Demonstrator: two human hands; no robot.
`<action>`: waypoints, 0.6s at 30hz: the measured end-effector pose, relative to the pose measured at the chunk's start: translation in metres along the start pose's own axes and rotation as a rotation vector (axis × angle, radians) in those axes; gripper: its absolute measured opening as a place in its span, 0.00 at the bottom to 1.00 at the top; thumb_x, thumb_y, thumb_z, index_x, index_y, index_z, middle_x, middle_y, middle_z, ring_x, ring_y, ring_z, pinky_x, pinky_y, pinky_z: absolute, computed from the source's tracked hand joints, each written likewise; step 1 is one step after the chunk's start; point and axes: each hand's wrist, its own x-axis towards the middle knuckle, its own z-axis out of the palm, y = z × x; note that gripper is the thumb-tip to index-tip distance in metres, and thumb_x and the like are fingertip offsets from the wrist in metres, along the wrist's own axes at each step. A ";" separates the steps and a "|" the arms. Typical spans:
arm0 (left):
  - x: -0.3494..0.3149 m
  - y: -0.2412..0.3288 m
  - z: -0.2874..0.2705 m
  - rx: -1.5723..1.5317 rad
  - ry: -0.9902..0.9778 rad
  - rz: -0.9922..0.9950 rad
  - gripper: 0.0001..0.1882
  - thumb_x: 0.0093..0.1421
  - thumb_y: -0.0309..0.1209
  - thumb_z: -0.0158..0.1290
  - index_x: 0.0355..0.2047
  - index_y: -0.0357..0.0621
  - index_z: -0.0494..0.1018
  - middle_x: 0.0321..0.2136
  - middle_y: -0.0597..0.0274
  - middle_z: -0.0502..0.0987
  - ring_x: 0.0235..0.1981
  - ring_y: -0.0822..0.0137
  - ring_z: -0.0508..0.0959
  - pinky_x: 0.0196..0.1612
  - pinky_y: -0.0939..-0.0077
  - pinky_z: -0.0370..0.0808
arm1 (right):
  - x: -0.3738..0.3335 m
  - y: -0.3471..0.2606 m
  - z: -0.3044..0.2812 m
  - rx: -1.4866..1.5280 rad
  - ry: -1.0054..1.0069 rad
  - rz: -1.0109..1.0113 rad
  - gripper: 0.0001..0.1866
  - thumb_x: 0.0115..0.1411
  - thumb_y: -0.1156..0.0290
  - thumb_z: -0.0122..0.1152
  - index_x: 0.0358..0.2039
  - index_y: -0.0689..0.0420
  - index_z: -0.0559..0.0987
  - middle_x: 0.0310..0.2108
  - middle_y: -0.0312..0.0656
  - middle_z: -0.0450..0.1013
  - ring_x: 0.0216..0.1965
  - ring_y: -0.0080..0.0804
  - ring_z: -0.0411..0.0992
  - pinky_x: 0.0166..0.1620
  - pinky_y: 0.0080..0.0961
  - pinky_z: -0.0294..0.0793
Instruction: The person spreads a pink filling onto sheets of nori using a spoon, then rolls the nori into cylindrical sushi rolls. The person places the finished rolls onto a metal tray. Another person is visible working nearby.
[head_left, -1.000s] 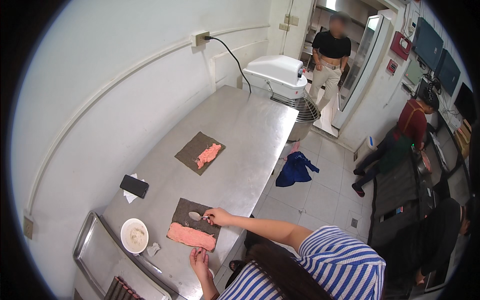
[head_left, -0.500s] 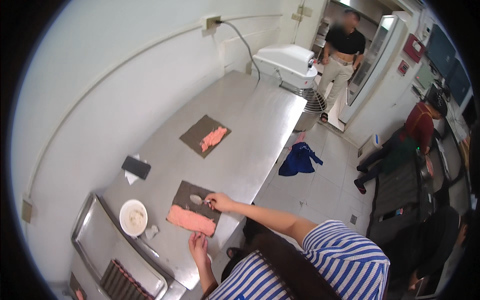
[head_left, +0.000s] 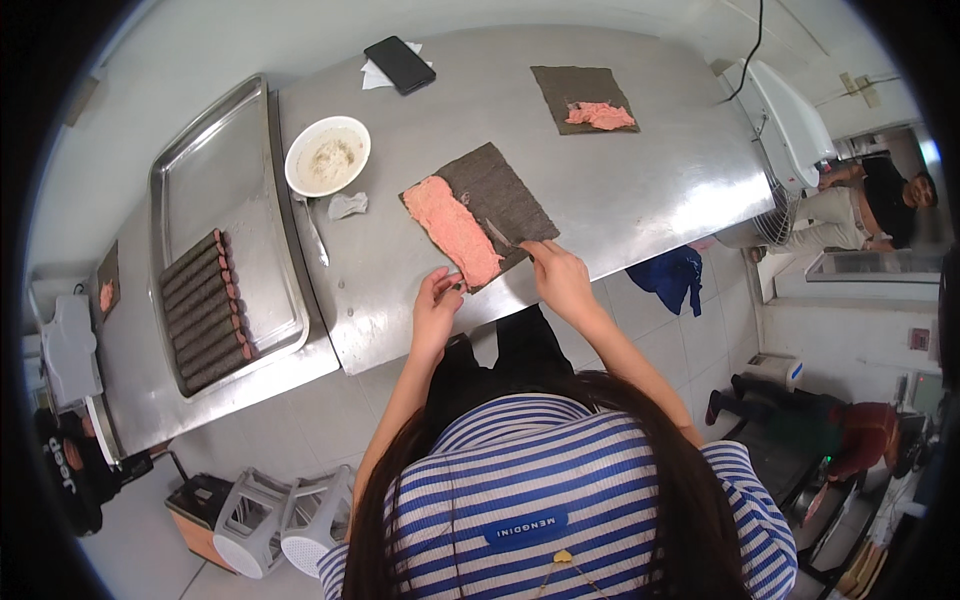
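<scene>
A dark seaweed sheet (head_left: pixel 510 195) lies on the steel table in front of me. Pink minced paste (head_left: pixel 450 230) covers a thick band along its left side. My right hand (head_left: pixel 562 278) is closed on the handle of a metal spoon (head_left: pixel 497 232), whose bowl rests over the sheet beside the paste. At the sheet's near corner my left hand (head_left: pixel 436 308) pinches the edge, with its fingertips by the end of the paste.
Left of the sheet are a white bowl (head_left: pixel 301 181), crumpled tissue (head_left: pixel 348 206) and another spoon (head_left: pixel 318 235). A metal tray (head_left: pixel 235 185) holds several seaweed rolls (head_left: pixel 205 315). A second seaweed sheet (head_left: pixel 583 85) with paste lies at the far right. A phone (head_left: pixel 400 66) sits behind.
The view has swung left, bringing the tray of rolls fully into sight. My right hand still holds the spoon, now nearer the sheet's near edge. My left hand stays at the corner.
</scene>
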 end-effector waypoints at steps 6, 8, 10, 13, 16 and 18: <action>0.001 -0.001 0.003 -0.008 0.022 0.001 0.23 0.63 0.25 0.43 0.59 0.38 0.57 0.53 0.55 0.69 0.52 0.66 0.73 0.55 0.72 0.68 | -0.005 -0.002 0.013 -0.047 0.030 -0.029 0.17 0.52 0.80 0.51 0.43 0.54 0.77 0.31 0.43 0.72 0.31 0.48 0.73 0.33 0.40 0.73; 0.001 -0.002 0.004 0.012 0.034 0.016 0.23 0.63 0.24 0.43 0.59 0.37 0.58 0.52 0.55 0.70 0.51 0.66 0.73 0.54 0.73 0.69 | -0.001 -0.005 0.013 -0.051 0.026 -0.027 0.17 0.53 0.79 0.49 0.43 0.54 0.78 0.31 0.45 0.72 0.32 0.49 0.74 0.33 0.42 0.74; 0.002 -0.006 0.003 0.041 0.045 0.051 0.23 0.63 0.23 0.43 0.58 0.37 0.58 0.52 0.55 0.70 0.51 0.66 0.73 0.54 0.74 0.69 | 0.007 -0.004 0.012 -0.058 0.033 -0.036 0.16 0.53 0.78 0.48 0.42 0.53 0.78 0.31 0.45 0.72 0.32 0.49 0.74 0.34 0.42 0.75; 0.002 -0.005 0.004 0.025 0.063 0.053 0.22 0.62 0.23 0.43 0.58 0.36 0.59 0.51 0.54 0.70 0.51 0.66 0.74 0.53 0.74 0.70 | 0.039 0.004 0.010 -0.074 0.045 -0.089 0.17 0.53 0.78 0.48 0.41 0.52 0.79 0.31 0.44 0.72 0.32 0.49 0.74 0.34 0.43 0.74; 0.003 -0.003 0.006 -0.056 0.097 0.061 0.25 0.57 0.18 0.43 0.56 0.31 0.60 0.49 0.49 0.72 0.48 0.63 0.76 0.49 0.75 0.71 | 0.069 0.013 0.012 -0.094 0.003 -0.189 0.17 0.53 0.78 0.48 0.41 0.52 0.80 0.32 0.42 0.72 0.32 0.48 0.74 0.34 0.43 0.74; 0.001 0.001 0.007 -0.052 0.094 0.054 0.24 0.57 0.18 0.43 0.56 0.31 0.60 0.49 0.49 0.72 0.47 0.63 0.76 0.48 0.75 0.71 | 0.078 0.020 0.014 -0.108 -0.058 -0.262 0.17 0.53 0.78 0.49 0.41 0.51 0.80 0.32 0.41 0.72 0.33 0.47 0.74 0.35 0.42 0.74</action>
